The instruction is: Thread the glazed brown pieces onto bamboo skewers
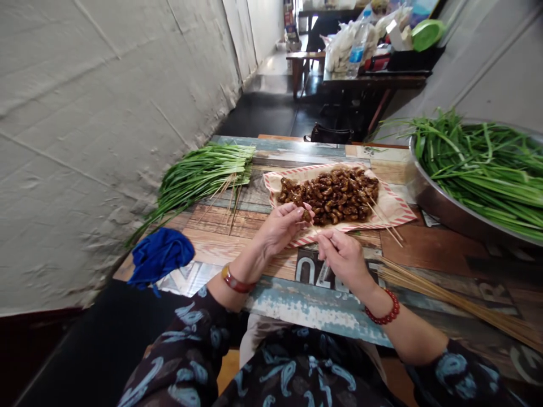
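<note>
My left hand pinches a shiny brown piece that looks like a silkworm pupa, at the near edge of a heap. Just right of it, my right hand is closed on a thin wooden skewer pointing towards that piece. Whether the skewer's tip is inside the piece, I cannot make out. Behind both hands lies the heap of brown pupae, on a paper sheet with a red-striped border. A few loose skewers rest against the heap's right side.
Long green chives lie at the left, with several skewers by their cut ends. A blue cloth sits nearer. On the right are a bundle of skewers and a metal basin of chives. A wall borders the left.
</note>
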The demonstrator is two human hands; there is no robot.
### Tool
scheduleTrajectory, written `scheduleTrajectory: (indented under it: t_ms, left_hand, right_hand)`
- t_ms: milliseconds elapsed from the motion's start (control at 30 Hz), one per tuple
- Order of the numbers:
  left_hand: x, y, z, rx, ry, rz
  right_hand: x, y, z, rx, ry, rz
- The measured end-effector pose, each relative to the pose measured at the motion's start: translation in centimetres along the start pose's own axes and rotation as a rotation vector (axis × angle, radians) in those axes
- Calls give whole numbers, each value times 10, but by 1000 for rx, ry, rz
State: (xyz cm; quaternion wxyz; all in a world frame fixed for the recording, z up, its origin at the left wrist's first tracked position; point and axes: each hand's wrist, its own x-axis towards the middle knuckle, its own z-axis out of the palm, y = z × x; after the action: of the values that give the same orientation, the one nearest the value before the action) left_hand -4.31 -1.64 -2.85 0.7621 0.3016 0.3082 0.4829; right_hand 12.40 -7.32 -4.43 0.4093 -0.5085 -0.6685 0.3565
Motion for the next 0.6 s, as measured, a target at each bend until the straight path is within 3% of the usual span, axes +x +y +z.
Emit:
scheduleTrajectory:
  t_ms: [400,600]
  left_hand:
    - [-1,-1,0,7,-42,-9]
    - [4,12,-7,76,88,139]
  right_hand:
    - [1,0,0,19,5,1]
    - [4,2,2,38,-25,-10]
